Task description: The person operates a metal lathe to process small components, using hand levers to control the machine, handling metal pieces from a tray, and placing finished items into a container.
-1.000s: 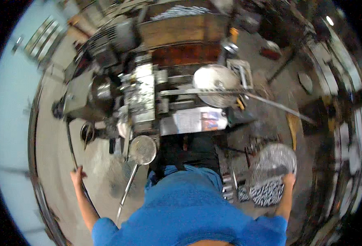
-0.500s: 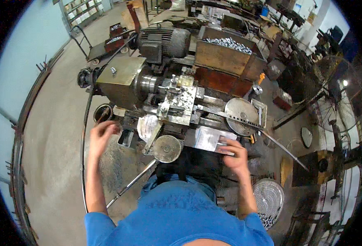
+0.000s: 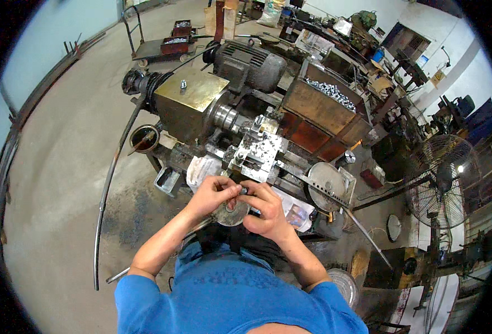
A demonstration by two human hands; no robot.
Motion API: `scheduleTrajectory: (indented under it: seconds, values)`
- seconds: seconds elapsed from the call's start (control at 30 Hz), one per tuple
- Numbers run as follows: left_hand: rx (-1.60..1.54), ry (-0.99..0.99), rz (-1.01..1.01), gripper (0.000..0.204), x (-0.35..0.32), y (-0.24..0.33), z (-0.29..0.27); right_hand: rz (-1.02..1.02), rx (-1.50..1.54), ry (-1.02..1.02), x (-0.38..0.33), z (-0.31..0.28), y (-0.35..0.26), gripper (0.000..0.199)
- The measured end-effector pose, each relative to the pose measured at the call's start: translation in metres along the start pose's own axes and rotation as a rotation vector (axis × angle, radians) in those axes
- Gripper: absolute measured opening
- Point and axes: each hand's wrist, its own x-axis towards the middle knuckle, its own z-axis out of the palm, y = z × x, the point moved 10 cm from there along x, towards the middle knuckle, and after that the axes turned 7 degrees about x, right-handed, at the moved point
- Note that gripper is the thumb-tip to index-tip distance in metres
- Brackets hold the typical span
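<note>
My two hands meet in front of the lathe's metal slide (image 3: 255, 157), above a round grey handwheel (image 3: 230, 216). Between them is a small dark metal piece (image 3: 243, 191), partly covered by fingertips; its exact kind cannot be made out. My left hand (image 3: 213, 196) pinches it from one side, thumb and forefinger together. From the other side my right hand (image 3: 265, 210) grips it with curled fingers. Behind them stands the lathe's headstock (image 3: 187, 106) with its shiny chuck (image 3: 225, 119). A small bolt-like part (image 3: 183, 84) stands on the headstock's top.
Right of the slide is a rusty bin (image 3: 318, 106) heaped with small metal parts (image 3: 332, 93). A round metal plate (image 3: 327, 183) and a long bar (image 3: 363, 234) lie farther right. At the left stand an oily pot (image 3: 144, 138) and a metal tray (image 3: 168, 181). A caged fan (image 3: 443, 181) is at far right.
Both hands have come inward from far apart and now meet at the small metal piece. The whole view has shifted and turned a little.
</note>
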Motion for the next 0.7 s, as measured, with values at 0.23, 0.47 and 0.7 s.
scheduleTrajectory:
  seconds: [0.23,0.47,0.7]
  values:
    - [0.377,0.049,0.026,0.024,0.004,0.018,-0.021,-0.102,-0.116,-0.177,0.024,0.016,0.007,0.033]
    - [1.068,0.246,0.046,0.038,-0.02,0.044,-0.162,0.058,-0.461,-0.205,0.113,-0.006,0.089,0.029]
    - [1.503,0.618,-0.414,0.038,-0.147,0.011,-0.305,0.211,-0.661,-0.297,0.165,0.03,0.179,0.02]
